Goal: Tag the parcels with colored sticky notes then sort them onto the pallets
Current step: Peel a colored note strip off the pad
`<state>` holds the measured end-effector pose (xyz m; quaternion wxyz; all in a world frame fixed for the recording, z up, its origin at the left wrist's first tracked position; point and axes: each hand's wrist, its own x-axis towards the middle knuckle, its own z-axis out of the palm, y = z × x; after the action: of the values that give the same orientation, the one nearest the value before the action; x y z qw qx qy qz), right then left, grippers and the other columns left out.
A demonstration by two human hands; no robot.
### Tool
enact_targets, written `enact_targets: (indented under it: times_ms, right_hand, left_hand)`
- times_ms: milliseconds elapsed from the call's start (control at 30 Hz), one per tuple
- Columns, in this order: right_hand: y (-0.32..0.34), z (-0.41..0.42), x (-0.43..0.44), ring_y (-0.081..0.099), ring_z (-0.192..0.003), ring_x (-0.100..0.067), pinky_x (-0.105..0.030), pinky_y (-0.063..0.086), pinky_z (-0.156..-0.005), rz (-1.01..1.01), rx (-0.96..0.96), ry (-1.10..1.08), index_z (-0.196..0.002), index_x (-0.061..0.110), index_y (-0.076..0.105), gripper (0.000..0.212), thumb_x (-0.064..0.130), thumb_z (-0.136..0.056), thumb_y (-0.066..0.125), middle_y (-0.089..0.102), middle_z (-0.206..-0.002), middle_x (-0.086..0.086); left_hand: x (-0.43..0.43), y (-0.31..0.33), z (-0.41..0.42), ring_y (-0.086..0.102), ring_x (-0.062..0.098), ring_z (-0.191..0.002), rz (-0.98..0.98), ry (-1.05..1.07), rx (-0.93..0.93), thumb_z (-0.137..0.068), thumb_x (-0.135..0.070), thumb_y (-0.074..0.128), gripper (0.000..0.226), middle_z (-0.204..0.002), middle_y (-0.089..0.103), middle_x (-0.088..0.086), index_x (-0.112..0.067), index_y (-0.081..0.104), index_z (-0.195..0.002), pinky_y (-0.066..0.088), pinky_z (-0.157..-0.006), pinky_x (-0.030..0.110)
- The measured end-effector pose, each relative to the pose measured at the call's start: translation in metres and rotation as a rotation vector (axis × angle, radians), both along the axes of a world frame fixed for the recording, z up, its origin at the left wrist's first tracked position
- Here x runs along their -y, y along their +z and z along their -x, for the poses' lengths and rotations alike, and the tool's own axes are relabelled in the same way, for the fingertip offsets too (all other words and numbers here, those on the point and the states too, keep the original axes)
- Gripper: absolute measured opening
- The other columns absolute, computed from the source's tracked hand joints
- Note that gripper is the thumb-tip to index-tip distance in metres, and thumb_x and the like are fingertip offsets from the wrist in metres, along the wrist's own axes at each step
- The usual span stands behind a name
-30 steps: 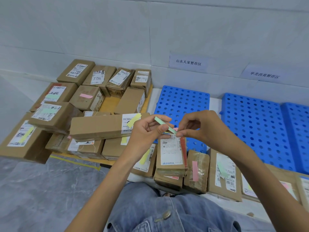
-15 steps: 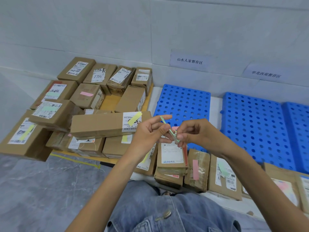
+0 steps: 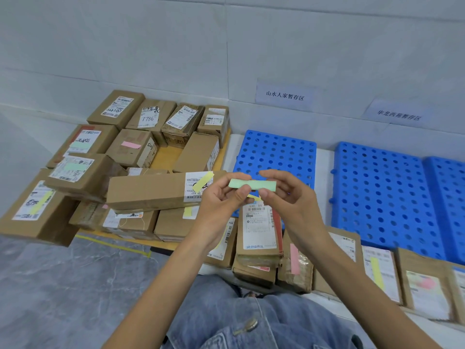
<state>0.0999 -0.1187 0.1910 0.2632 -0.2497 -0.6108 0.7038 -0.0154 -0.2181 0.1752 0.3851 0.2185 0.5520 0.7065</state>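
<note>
Currently, the head view shows the green sticky note suspended directly above the labelled parcel, clear of its top edge and not touching it. The left hand pinches the note's left portion between thumb and fingers. The right hand pinches the right end in the same way. Both grips are narrow and closed on the paper. The note's long axis runs left to right, almost level, with its broad face turned toward the camera.

A yellow strip shows just below the note, between the hands. It cannot be told whether it is held or lies on the parcel.

The blue pallet lies behind the labelled parcel, against the wall.

Judgement: the parcel sits straight down from the grip and equally near both hands. Applying the tag calls for a short descent with the note's face turned downward.
</note>
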Motion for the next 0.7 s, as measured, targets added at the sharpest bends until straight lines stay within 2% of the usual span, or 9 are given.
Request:
enact_targets:
  times_ms: [67, 167, 233, 300, 367, 467, 567, 700]
  right_hand:
    - [0.003, 0.001, 0.004, 0.066, -0.083, -0.008, -0.016, 0.051, -0.074, 0.031, -0.047, -0.037, -0.107, 0.005, 0.066, 0.025, 0.002, -0.082, 0.068, 0.071, -0.092, -0.004]
    - [0.006, 0.003, 0.007, 0.062, -0.079, -0.01, -0.016, 0.05, -0.074, -0.032, -0.059, -0.089, -0.103, 0.011, 0.07, 0.023, 0.004, -0.082, 0.068, 0.066, -0.085, -0.011]
    - [0.004, 0.002, 0.005, 0.06, -0.081, -0.01, -0.018, 0.05, -0.077, -0.266, -0.007, -0.131, -0.103, 0.017, 0.071, 0.024, 0.009, -0.081, 0.071, 0.063, -0.09, -0.007]
    - [0.001, 0.001, 0.001, 0.058, -0.085, -0.009, -0.017, 0.049, -0.077, -0.571, 0.073, -0.157, -0.107, 0.022, 0.07, 0.027, 0.015, -0.081, 0.071, 0.06, -0.098, 0.004]
    - [0.0, 0.0, -0.002, 0.057, -0.088, -0.004, -0.018, 0.049, -0.079, -0.755, 0.099, -0.17, -0.112, 0.02, 0.068, 0.03, 0.017, -0.082, 0.07, 0.059, -0.102, 0.01]
    - [-0.001, -0.001, -0.003, 0.055, -0.09, -0.001, -0.021, 0.049, -0.081, -0.901, 0.093, -0.172, -0.114, 0.015, 0.068, 0.031, 0.016, -0.083, 0.068, 0.06, -0.1, 0.01]
    - [0.001, 0.0, -0.003, 0.053, -0.087, 0.002, -0.018, 0.048, -0.081, -0.906, 0.096, -0.158, -0.115, 0.014, 0.067, 0.032, 0.016, -0.083, 0.067, 0.06, -0.099, 0.008]
    - [0.005, 0.0, -0.002, 0.054, -0.083, 0.0, -0.009, 0.044, -0.08, -0.897, 0.067, -0.127, -0.115, 0.013, 0.067, 0.034, 0.016, -0.081, 0.067, 0.063, -0.095, 0.001]
  left_hand:
    - [0.0, 0.002, -0.001, 0.063, 0.01, -0.081, 0.037, -0.004, -0.041, -0.074, -0.025, 0.068, 0.027, -0.086, 0.07, -0.007, -0.015, 0.066, -0.098, 0.053, -0.08, 0.026]
    - [-0.001, 0.005, 0.0, 0.064, 0.01, -0.094, 0.122, -0.002, -0.216, -0.079, -0.021, 0.072, 0.017, -0.096, 0.068, -0.008, -0.019, 0.069, -0.096, 0.05, -0.082, 0.027]
    - [-0.002, 0.008, 0.0, 0.063, 0.013, -0.1, 0.158, 0.026, -0.399, -0.083, -0.019, 0.072, 0.012, -0.103, 0.065, -0.008, -0.024, 0.071, -0.094, 0.05, -0.086, 0.032]
    - [-0.003, 0.014, -0.001, 0.063, 0.012, -0.095, 0.127, 0.054, -0.515, -0.087, -0.016, 0.068, 0.01, -0.098, 0.065, -0.01, -0.024, 0.071, -0.091, 0.051, -0.086, 0.033]
    - [-0.003, 0.022, -0.003, 0.065, 0.01, -0.086, 0.076, 0.069, -0.509, -0.089, -0.013, 0.065, 0.009, -0.088, 0.069, -0.009, -0.02, 0.07, -0.088, 0.053, -0.08, 0.03]
    - [-0.004, 0.029, -0.005, 0.066, 0.01, -0.077, 0.035, 0.056, -0.473, -0.084, -0.009, 0.07, 0.006, -0.082, 0.071, -0.006, -0.014, 0.069, -0.085, 0.052, -0.073, 0.021]
    - [-0.005, 0.031, -0.004, 0.068, 0.012, -0.076, 0.023, 0.056, -0.428, -0.08, -0.005, 0.073, 0.007, -0.081, 0.071, -0.001, -0.01, 0.069, -0.084, 0.053, -0.071, 0.02]
    - [-0.001, 0.032, -0.003, 0.067, 0.005, -0.071, 0.008, 0.037, -0.348, -0.077, -0.003, 0.072, 0.007, -0.073, 0.071, -0.006, -0.009, 0.069, -0.081, 0.05, -0.068, 0.015]
